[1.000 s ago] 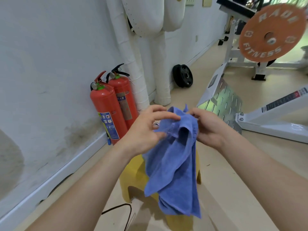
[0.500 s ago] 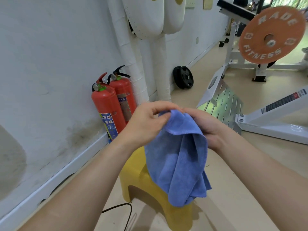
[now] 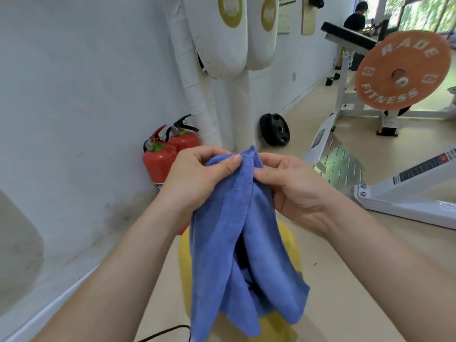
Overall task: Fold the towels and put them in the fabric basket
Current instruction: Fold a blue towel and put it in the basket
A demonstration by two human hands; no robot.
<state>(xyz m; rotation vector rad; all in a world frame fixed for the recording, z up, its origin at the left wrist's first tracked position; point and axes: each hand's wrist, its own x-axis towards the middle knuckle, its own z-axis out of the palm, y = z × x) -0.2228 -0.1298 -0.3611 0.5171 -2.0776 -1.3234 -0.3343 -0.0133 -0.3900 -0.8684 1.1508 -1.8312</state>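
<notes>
- Two hands hold one blue towel point(image 3: 222, 243) up in front of us, above the yellow stool point(image 3: 291, 245).
- Our left hand point(image 3: 195, 178) has its fingers point(image 3: 229, 164) clamped on the towel's top edge.
- Our right hand point(image 3: 293, 186) pinches the same edge just beside it, fingers closed on cloth.
- The towel hangs in loose folds over the stool.
- Two red fire extinguishers point(image 3: 160, 159) stand behind the left hand.

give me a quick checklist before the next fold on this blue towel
1. Left hand pinching the blue towel's top edge: ok.
2. Right hand gripping the same edge: ok.
3. Towel spread flat with corners matched: not ok, it hangs bunched.
4. Towel clear of the floor: ok, it hangs in front of the yellow stool.
5. Fabric basket within reach: cannot tell, none in view.
</notes>
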